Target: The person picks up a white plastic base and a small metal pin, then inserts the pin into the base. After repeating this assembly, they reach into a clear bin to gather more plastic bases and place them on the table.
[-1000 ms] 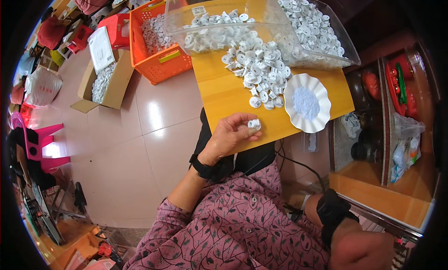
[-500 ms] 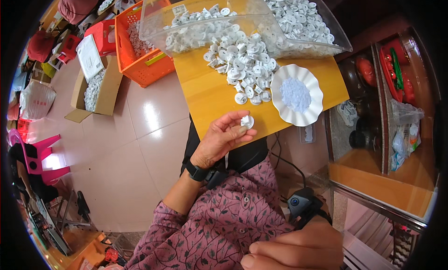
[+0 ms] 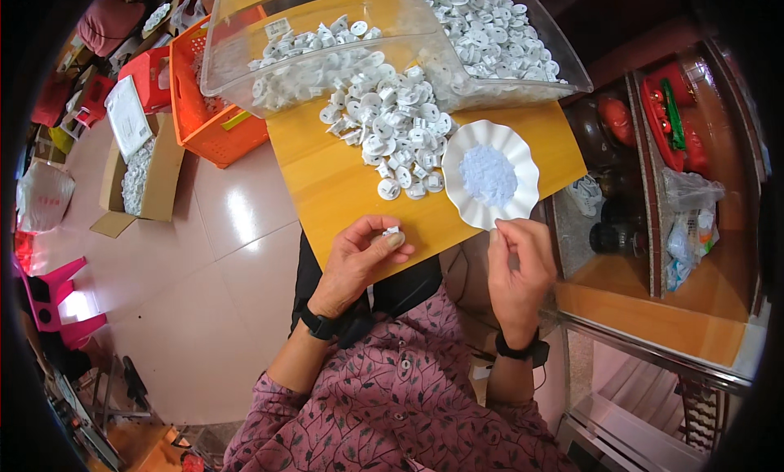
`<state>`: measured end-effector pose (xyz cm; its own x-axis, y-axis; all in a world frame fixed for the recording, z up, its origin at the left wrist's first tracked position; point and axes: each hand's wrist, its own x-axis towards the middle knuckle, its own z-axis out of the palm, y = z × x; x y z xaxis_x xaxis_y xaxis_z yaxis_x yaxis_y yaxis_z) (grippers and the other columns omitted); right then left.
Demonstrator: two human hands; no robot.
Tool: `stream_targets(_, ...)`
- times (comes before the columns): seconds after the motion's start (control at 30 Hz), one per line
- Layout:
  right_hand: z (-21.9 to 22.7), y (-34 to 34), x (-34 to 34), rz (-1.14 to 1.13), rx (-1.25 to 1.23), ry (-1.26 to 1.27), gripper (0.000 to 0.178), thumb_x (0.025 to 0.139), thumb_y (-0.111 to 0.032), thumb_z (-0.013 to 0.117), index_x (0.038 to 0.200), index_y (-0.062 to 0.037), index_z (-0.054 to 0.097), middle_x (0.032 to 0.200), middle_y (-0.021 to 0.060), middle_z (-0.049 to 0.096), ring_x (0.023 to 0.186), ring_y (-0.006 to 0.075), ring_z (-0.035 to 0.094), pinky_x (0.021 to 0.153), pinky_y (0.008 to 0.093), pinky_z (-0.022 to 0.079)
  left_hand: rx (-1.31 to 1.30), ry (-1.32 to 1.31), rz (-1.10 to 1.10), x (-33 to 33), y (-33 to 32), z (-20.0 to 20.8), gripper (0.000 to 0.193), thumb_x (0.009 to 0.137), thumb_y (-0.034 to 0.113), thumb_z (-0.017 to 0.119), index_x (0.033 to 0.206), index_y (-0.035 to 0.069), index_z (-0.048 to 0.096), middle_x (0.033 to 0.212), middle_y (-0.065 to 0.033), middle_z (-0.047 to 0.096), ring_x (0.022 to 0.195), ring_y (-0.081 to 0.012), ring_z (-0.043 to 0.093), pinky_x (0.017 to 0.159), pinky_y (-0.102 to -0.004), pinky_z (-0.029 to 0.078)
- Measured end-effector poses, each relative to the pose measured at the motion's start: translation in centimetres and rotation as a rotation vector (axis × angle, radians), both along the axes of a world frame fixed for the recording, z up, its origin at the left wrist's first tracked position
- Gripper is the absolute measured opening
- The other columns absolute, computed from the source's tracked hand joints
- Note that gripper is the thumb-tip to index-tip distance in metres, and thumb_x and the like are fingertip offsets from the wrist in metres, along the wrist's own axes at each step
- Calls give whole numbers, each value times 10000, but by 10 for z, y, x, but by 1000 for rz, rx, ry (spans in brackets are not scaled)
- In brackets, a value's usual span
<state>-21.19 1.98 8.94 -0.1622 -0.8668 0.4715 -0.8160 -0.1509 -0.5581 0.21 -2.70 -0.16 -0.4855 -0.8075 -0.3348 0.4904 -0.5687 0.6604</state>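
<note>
My left hand is closed over the near edge of the table, pinching a small white plastic part between thumb and fingertips. My right hand has its thumb and forefinger close together at the near rim of a scalloped white plate; anything between those fingertips is too small to make out. Pale bluish-white flakes fill the middle of the plate. Beyond my left hand lies a heap of similar white round-based parts, spread over the yellow wooden table.
Clear plastic bins full of white parts stand across the far side of the table. To the left on the tiled floor are an orange crate and a cardboard box. A shelf unit stands at the right.
My right hand has come up from the bottom of the view to the plate's near rim. My left hand still holds the white part, now turned and mostly hidden. The whole view has shifted slightly.
</note>
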Motion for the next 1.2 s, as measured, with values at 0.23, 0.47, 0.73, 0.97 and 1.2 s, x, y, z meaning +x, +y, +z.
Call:
stream_targets(0.23, -42, -10, -17, -64, 234, 388, 533, 787, -338, 788, 1165, -18, 589, 1141, 109, 530, 1077, 297, 499, 897, 450, 362, -27, -35, 12, -4, -2, 1, 261, 969, 89, 612, 1204, -21, 585, 1017, -82, 665, 930, -166, 672, 862, -280, 550)
stream_targets(0.47, -60, -22, -15, -28, 281, 476, 557, 786, -355, 778, 1165, 4, 585, 1175, 127, 509, 1111, 313, 461, 946, 501, 300, -22, -22, 12, -6, -3, 0, 260, 970, 90, 611, 1200, -28, 586, 1019, -81, 665, 923, -164, 673, 857, -275, 547)
stream_targets(0.73, -63, -15, -15, -11, 269, 416, 508, 799, -256, 758, 1182, 20, 571, 1226, 149, 492, 1137, 337, 440, 979, 506, 284, -27, -32, 20, -5, -3, 0, 256, 969, 85, 608, 1195, -32, 588, 992, -88, 674, 908, -165, 676, 845, -271, 546)
stream_targets(0.97, -70, -20, -17, -25, 245, 432, 454, 790, -215, 766, 1144, 18, 603, 1251, 154, 492, 1142, 339, 443, 1001, 523, 283, -34, -40, 25, -4, -2, -1, 253, 969, 92, 612, 1185, -38, 589, 994, -86, 670, 908, -165, 677, 845, -271, 546)
stream_targets(1.2, -69, -14, -17, -16, 141, 330, 203, 799, -98, 740, 980, -33, 675, 1165, 113, 553, 1065, 308, 508, 961, 491, 338, -30, -42, 19, -4, -3, -2, 244, 972, 101, 611, 1173, -36, 593, 997, -83, 666, 904, -158, 674, 845, -269, 545)
